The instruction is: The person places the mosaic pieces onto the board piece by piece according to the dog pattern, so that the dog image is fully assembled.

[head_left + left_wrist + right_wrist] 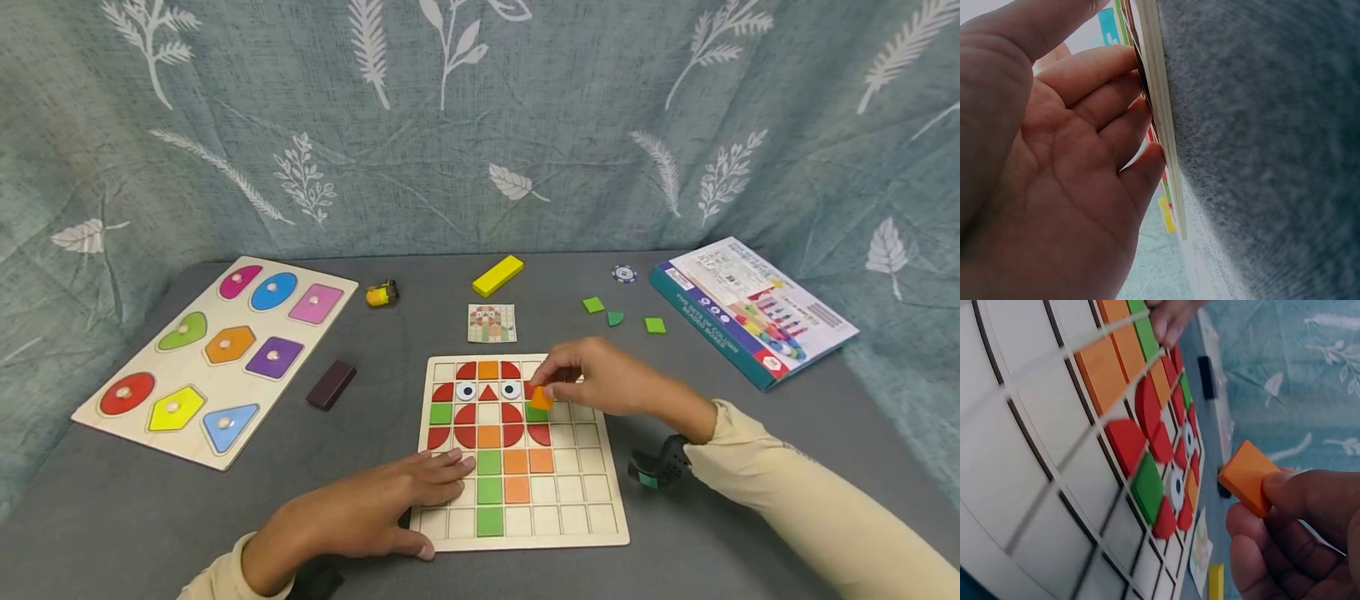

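My right hand [607,382] pinches an orange square tile [1249,475] between thumb and fingers. In the head view that tile overlaps a green tile in the upper middle of the wooden grid board [577,493]. Red curved pieces [465,425], a red triangle and two round eye pieces [511,389] sit in the board's upper cells. Orange tiles [517,490] and green tiles [490,522] fill some cells lower down. With fingers extended, my left hand [382,504] rests on the board's lower left; in the left wrist view its fingertips meet the board's edge [1163,106].
Behind the board lie a small pattern card [492,323] and a yellow block [498,276]. Loose green pieces [655,325], a poker chip [624,273] and a box [813,321] lie right. Leftward are a dark block [331,385], yellow toy [381,294] and shape puzzle [217,312].
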A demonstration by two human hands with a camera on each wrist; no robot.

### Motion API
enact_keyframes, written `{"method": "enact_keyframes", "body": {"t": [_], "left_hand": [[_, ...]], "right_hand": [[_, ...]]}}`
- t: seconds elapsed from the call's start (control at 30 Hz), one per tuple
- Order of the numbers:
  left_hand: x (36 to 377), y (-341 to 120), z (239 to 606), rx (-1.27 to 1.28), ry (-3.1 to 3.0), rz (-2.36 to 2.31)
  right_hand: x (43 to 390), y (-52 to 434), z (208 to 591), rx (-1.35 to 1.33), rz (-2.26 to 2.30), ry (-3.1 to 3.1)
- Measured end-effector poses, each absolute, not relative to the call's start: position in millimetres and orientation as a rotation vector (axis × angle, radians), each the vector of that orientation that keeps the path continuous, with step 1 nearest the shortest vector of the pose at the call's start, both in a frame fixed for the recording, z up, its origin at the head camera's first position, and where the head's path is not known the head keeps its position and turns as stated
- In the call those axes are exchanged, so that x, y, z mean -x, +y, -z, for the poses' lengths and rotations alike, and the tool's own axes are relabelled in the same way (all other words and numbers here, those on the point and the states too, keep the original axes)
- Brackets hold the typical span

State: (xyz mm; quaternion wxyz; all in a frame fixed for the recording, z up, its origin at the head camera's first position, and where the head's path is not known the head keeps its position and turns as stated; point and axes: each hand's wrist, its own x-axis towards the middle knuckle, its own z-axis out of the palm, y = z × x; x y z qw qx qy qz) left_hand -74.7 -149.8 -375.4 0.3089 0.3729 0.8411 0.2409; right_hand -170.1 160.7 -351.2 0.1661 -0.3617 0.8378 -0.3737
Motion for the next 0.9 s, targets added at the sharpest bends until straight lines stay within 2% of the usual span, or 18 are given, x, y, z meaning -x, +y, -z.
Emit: {"method": "enact_keyframes", "body": {"t": [0.47, 0.9], "left_hand": [[74, -149, 376, -0.984, 2.237, -0.623], [74, -149, 374, -0.977, 2.237, -0.621]], "right_hand": [[147, 154, 376, 1.055, 1.029, 2.180], [133, 147, 375, 1.049, 0.948, 2.100]]}}
